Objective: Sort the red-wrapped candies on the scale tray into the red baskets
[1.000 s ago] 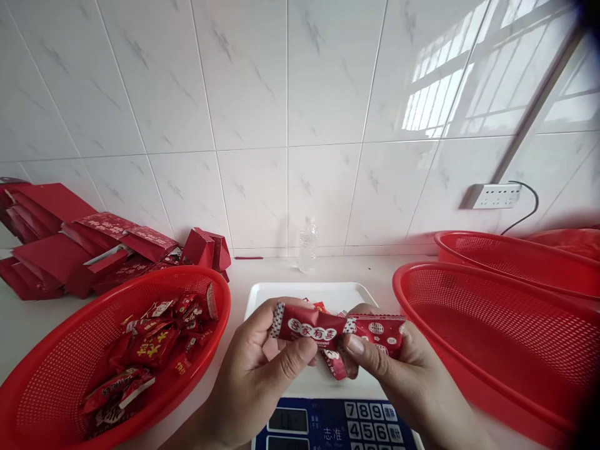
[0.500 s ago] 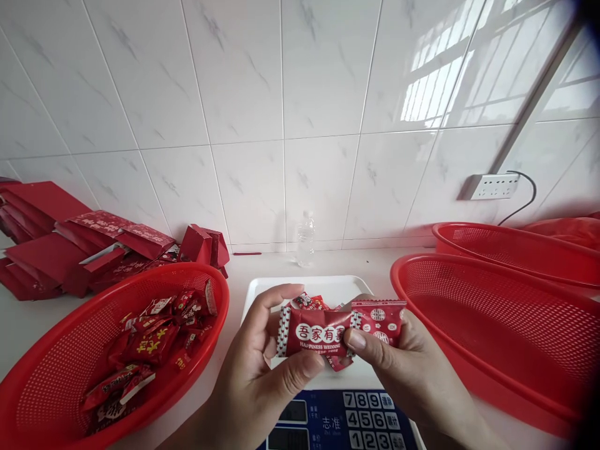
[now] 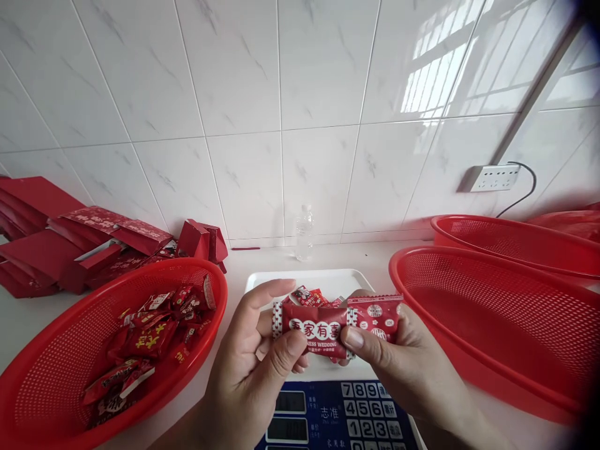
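Left hand (image 3: 253,375) and right hand (image 3: 407,369), fingers pinched on the lettered packet (image 3: 315,328) and the patterned packet (image 3: 377,314), hold both above the white scale tray (image 3: 328,279), partly hiding loose sweets (image 3: 309,295), between the left basket (image 3: 47,375) of candies and the right basket (image 3: 492,325).

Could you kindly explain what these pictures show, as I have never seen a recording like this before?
There is no machine here: a person wears a camera on the head, so the single view looks forward and down at their own bare hands. The left hand pinches a red sweet packet with white characters; the right hand holds a second packet beside it. Below them sits a weighing scale, its white tray carrying a few more sweets. On the left a red basket holds wrapped sweets; on the right stand two more red baskets. Red boxes and a clear bottle sit by the tiled wall.
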